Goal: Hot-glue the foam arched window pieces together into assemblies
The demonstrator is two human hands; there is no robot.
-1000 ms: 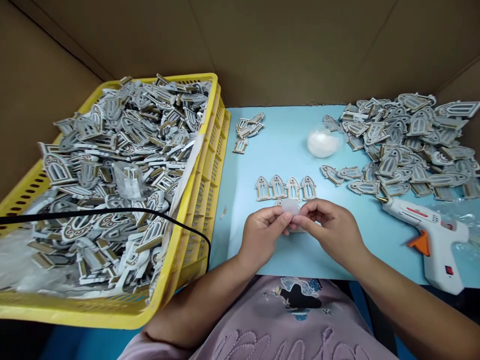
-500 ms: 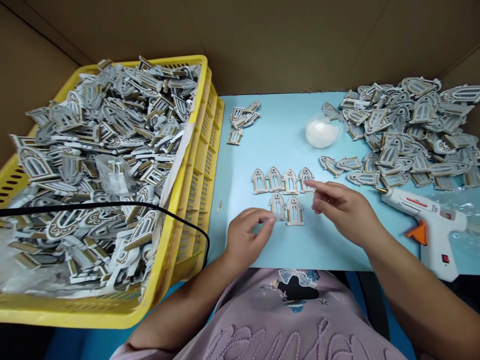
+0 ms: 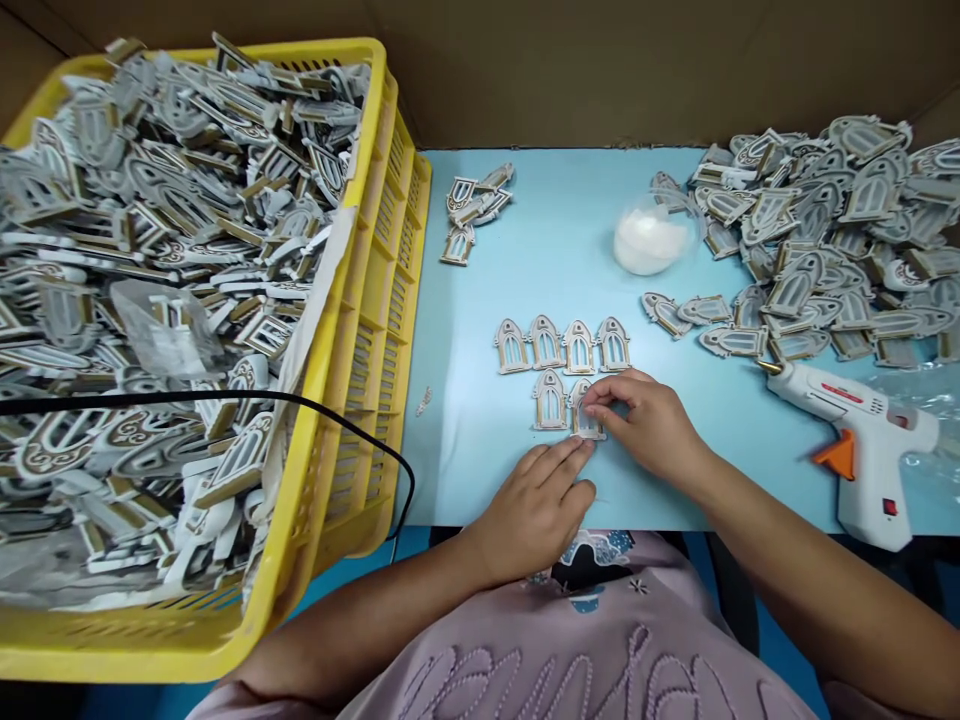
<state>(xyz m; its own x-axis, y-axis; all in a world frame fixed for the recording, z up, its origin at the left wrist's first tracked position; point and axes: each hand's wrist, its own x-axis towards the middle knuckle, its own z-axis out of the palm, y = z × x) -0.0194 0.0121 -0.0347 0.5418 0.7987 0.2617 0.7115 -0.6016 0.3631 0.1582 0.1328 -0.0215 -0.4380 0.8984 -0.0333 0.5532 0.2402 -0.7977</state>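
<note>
Several small grey arched-window pieces lie in a row [image 3: 562, 346] on the light blue table [image 3: 480, 440], with two more below them. My right hand [image 3: 646, 424] rests on the table with its fingertips pinched on the right-hand lower window piece [image 3: 584, 412]. The left lower piece [image 3: 550, 399] lies untouched beside it. My left hand [image 3: 537, 508] lies flat near the table's front edge, fingers stretched toward the same piece and holding nothing.
A yellow crate [image 3: 375, 300] heaped with window pieces fills the left, a black cable [image 3: 330, 425] across it. A loose pile of pieces [image 3: 825, 240] sits at the right, a white glue gun [image 3: 855, 430] below it, a white clump [image 3: 649, 240] and a small cluster [image 3: 471, 208] farther back.
The hands have parted from a joint pinch. The right hand reached out, then came down onto the lower right window piece. The left hand drew back and flattened. The view tilted down.
</note>
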